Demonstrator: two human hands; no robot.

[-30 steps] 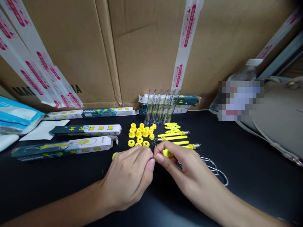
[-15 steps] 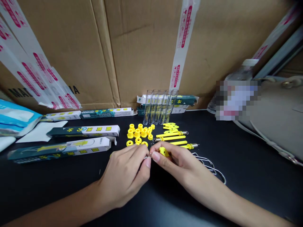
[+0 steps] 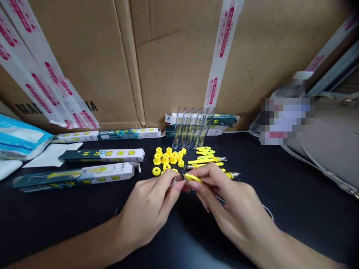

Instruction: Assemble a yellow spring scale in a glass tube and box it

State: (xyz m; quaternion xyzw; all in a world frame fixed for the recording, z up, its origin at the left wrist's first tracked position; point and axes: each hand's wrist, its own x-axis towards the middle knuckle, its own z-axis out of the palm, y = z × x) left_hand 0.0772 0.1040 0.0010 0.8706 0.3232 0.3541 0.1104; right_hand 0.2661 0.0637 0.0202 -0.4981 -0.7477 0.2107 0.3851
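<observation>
My left hand (image 3: 148,205) is closed, thumb against forefinger, on a small metal spring (image 3: 175,181) that is mostly hidden by the fingers. Facing it, my right hand (image 3: 232,200) pinches a flat yellow plastic piece (image 3: 193,178). The fingertips of both hands nearly meet, with the spring's end close to the yellow piece; whether the two parts are joined I cannot tell. Just beyond the hands lie yellow plastic caps and rings (image 3: 157,159), several yellow rods with springs (image 3: 202,161), and small yellow hook-shaped pieces (image 3: 205,150). A bent metal wire (image 3: 268,211) shows partly behind my right hand.
Several clear tubes (image 3: 193,129) stand upright at the back before printed boxes (image 3: 221,119). More long boxes (image 3: 78,176) lie at left near a blue packet (image 3: 19,136). A plastic bottle (image 3: 288,89) and grey bag (image 3: 336,134) stand right. A cardboard wall (image 3: 174,67) closes the back.
My right hand has turned the yellow piece, which now lies flatter and points toward the left hand. My right fingers have shifted, covering more of the wire. The view has moved slightly left.
</observation>
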